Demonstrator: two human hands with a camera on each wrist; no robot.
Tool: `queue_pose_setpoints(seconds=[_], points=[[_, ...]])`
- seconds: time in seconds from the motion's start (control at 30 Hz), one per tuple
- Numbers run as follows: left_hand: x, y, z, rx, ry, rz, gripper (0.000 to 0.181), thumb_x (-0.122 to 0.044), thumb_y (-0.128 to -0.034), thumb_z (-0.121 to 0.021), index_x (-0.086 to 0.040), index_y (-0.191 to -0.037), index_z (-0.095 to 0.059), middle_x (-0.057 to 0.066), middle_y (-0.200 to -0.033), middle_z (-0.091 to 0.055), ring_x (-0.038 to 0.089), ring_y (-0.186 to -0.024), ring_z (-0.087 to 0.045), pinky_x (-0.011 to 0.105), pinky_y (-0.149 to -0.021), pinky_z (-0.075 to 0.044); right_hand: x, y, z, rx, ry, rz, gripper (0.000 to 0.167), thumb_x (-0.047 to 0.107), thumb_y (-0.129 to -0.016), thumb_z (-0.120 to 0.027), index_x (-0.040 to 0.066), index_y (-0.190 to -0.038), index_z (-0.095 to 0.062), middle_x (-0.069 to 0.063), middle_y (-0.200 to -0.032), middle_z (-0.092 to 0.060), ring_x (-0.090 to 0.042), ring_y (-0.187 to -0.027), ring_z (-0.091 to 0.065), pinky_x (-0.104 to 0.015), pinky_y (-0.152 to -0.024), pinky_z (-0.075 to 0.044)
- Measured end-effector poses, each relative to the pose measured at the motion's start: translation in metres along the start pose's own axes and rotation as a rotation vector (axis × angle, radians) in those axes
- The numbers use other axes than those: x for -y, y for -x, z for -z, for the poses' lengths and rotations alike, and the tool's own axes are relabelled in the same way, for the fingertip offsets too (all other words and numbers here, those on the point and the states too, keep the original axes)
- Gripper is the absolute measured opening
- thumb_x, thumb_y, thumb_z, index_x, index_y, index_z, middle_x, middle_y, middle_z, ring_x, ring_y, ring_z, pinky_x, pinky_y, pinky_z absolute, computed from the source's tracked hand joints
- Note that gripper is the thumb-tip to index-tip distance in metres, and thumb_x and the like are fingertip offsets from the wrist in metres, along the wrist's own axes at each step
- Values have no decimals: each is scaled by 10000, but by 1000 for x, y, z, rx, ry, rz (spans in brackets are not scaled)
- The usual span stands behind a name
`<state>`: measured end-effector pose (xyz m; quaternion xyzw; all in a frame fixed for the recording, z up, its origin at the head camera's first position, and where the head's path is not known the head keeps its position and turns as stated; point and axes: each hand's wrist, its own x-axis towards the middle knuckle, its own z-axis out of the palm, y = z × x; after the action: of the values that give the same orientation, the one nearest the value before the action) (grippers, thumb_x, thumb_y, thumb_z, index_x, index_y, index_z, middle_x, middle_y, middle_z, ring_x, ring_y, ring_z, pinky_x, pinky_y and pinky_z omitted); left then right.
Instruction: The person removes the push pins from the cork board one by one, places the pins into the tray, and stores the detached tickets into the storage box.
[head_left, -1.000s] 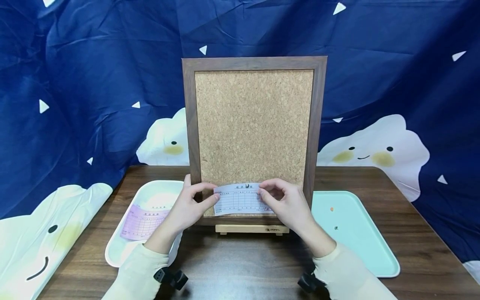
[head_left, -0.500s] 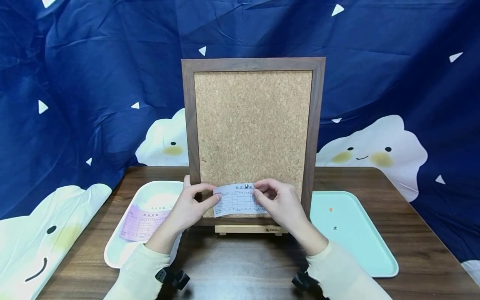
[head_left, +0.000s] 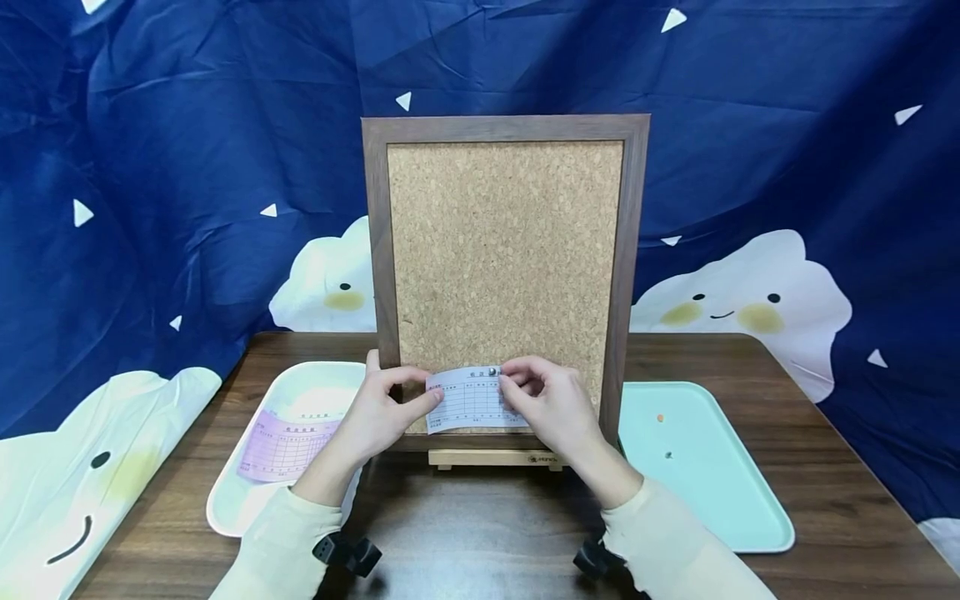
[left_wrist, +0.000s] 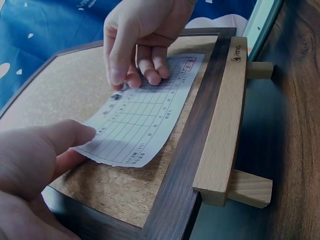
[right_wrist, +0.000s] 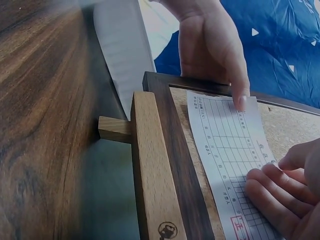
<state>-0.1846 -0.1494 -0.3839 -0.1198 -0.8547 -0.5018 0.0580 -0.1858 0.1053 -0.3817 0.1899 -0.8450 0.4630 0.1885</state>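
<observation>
A bluish-white printed receipt slip (head_left: 465, 400) lies against the lower part of a framed corkboard (head_left: 510, 250), curving slightly away from it. My left hand (head_left: 386, 408) pinches the slip's left end, thumb on its face. A small silver pushpin (head_left: 492, 372) sits at its upper edge. Close to this pin, from the right, are the bent fingertips of my right hand (head_left: 551, 404); whether they grip it is unclear. In the left wrist view, its curled fingers hover over the red-stamped end of the slip. The right wrist view shows the left thumb (right_wrist: 240, 95) on the paper.
The board stands on a light wooden stand (head_left: 495, 458). At left, a white tray (head_left: 225, 500) holds a pink slip (head_left: 288, 446). A mint tray (head_left: 720, 500) at right carries a tiny orange item (head_left: 660, 417) and a tiny dark item (head_left: 669, 455). A blue cloth (head_left: 225, 125) hangs behind.
My right hand has shifted left along the slip until its fingertips are beside the pushpin. The left hand keeps its hold at the left end, and the slip stays in place.
</observation>
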Motion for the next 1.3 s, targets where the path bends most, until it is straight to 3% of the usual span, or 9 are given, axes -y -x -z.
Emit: queue_pose_setpoints(seconds=[0.4, 0.57, 0.73, 0.93, 1.17, 1.3], points=[[-2, 1, -2, -15, -17, 10, 152, -185, -937, -843, -78, -1044, -836, 228, -1389, -414, 383, -1302, -445, 533, -1102, -400, 3, -1, -7, -42, 31, -38, 62, 86, -940, -805, 61, -996, -816, -20, -805, -791, -84, -681, -684, -188, -634, -518], [-1, 0, -1, -11, -25, 16, 150, -181, -930, -850, -86, -1045, -838, 215, -1375, -427, 365, -1284, -446, 506, -1082, -403, 6, -1, -10, -56, 71, -16, 69, 83, -928, -815, 52, -989, -817, -30, -810, -793, -87, -693, -686, -196, -646, -537], [0, 0, -1, -6, -34, 17, 153, -194, -944, -842, -88, -1054, -837, 211, -1381, -458, 378, -1357, -402, 561, -1110, -410, 8, -2, -13, -70, 84, 6, 71, 76, -922, -820, 29, -974, -808, -43, -801, -793, -95, -686, -690, -206, -646, -551], [0, -1, -1, -3, -30, 12, 144, -201, -941, -848, -97, -1040, -842, 209, -1354, -459, 355, -1300, -422, 502, -1075, -416, 10, -3, -15, -88, 104, -15, 72, 99, -926, -821, 33, -945, -798, -38, -787, -786, -90, -669, -679, -205, -636, -548], [1, -2, -1, 1, -29, 16, 150, -207, -946, -843, -97, -1047, -837, 217, -1394, -498, 385, -1478, -307, 628, -1173, -383, 14, -3, -17, -108, 120, -18, 51, 85, -922, -817, 40, -925, -794, -44, -770, -782, -95, -647, -672, -206, -616, -535], [2, -2, 0, 0, -35, 9, 148, -209, -943, -846, -98, -1041, -838, 202, -1346, -562, 373, -1466, -314, 633, -1169, -383, 13, -2, -19, -127, 150, 26, 37, 73, -924, -806, 39, -910, -797, -36, -754, -780, -105, -637, -678, -237, -635, -541]])
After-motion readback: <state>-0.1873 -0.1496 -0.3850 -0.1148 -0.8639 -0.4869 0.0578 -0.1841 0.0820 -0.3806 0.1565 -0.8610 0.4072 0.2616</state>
